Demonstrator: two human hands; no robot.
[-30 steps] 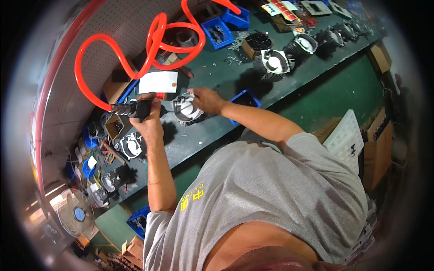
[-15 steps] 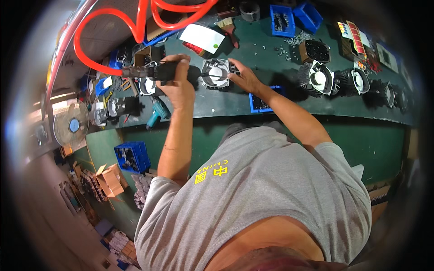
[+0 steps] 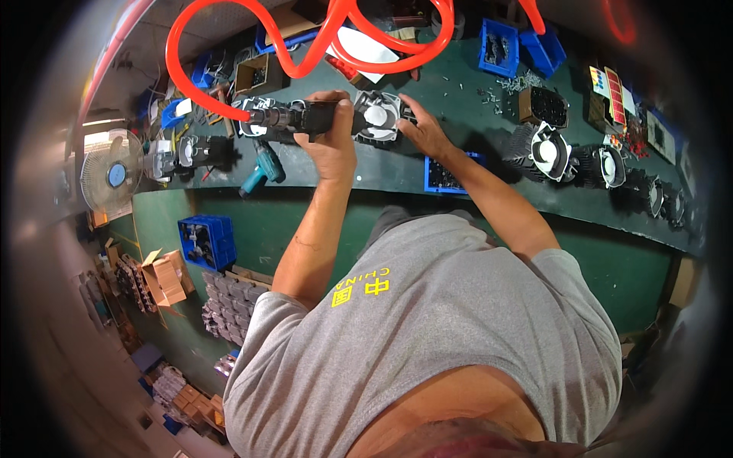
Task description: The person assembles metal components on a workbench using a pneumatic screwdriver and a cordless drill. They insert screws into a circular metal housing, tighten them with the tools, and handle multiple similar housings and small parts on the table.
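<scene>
My left hand is wrapped round a black air screwdriver, which lies nearly level and points right. A red coiled air hose joins its left end. The tool's tip is at the left side of a white-framed fan unit with a dark finned body; the exact contact is hidden. On that unit's right edge, my right hand grips with thumb and index finger apart around the frame. Below this hand sits a blue bin of small black parts, partly covered by my forearm.
A teal cordless drill lies near the bench's front edge. More fan units stand in a row at right. Behind are blue bins, loose screws and a carton of black parts. A standing fan is far left.
The view has turned a little. My left hand and the screwdriver have shifted right, closer over the fan unit's left side, and the red hose has swung right. My right hand stays at the unit's edge.
</scene>
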